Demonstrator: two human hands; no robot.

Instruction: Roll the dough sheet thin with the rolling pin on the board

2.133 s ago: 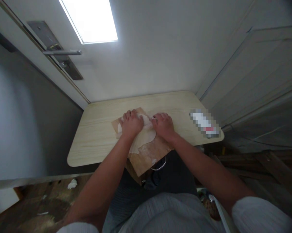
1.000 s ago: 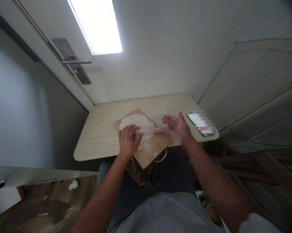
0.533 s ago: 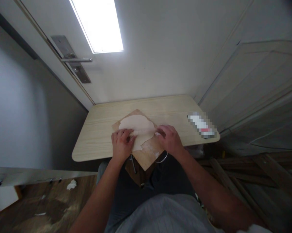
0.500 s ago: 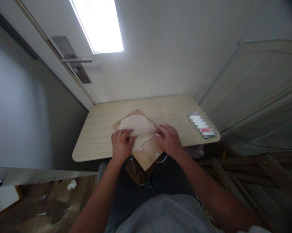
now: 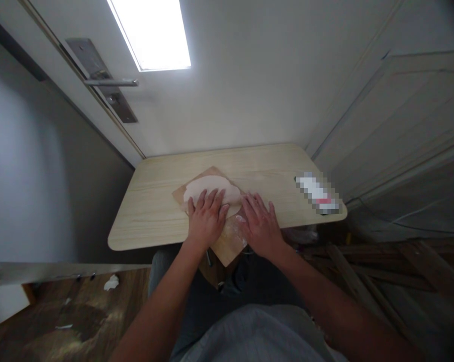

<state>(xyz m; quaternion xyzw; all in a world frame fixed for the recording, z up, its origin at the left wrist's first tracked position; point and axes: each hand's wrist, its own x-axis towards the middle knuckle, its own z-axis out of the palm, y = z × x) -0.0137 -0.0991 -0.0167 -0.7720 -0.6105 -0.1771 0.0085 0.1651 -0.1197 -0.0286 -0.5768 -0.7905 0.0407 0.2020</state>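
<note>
A pale, flat sheet of what looks like dough (image 5: 208,184) lies on a thin tan square board (image 5: 227,250), which is set cornerwise and juts past the table's front edge. My left hand (image 5: 207,216) rests palm down across the dough, fingers stretched out and slightly spread. Beside the dough's right edge, my right hand (image 5: 260,221) lies flat with its fingers extended over the board's right side. White residue marks the board near my right thumb. The near part of the dough is hidden under my left hand.
The light wooden table (image 5: 147,201) stands against a white door with a metal handle (image 5: 111,82). A blurred-out flat object (image 5: 317,193) lies at the table's right end. Wooden bars (image 5: 385,274) stand low on the right. Crumpled white paper (image 5: 111,282) lies on the floor.
The dough's near edge was pinched between fingers and thumbs of both hands. Now my left hand has moved right and flattened onto it, and my right hand has opened out flat.
</note>
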